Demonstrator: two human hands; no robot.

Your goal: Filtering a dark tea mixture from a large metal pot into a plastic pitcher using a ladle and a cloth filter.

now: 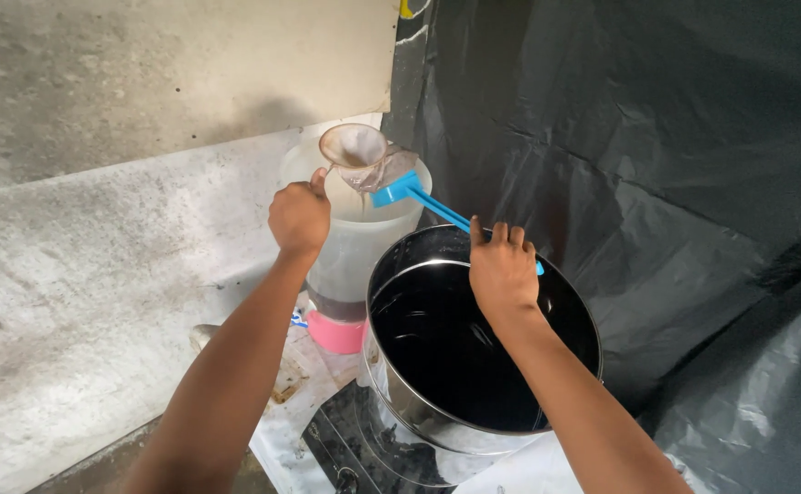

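My left hand (299, 218) grips the rim of a tall translucent white container (364, 240) with a pink base. A cloth strainer (355, 151) with a blue handle (423, 201) rests tilted on the container's mouth. My right hand (503, 271) holds the near end of that blue handle, above the far rim of a large steel pot (399, 389). The pot's inside looks dark; I cannot tell whether it holds liquid. The pot stands just right of the container, almost touching it.
A black stove top (332, 448) sits under the pot. Rough concrete wall (99, 229) is on the left, black plastic sheeting (675, 146) on the right and behind. White paper with small scraps (286, 380) lies by the container's base.
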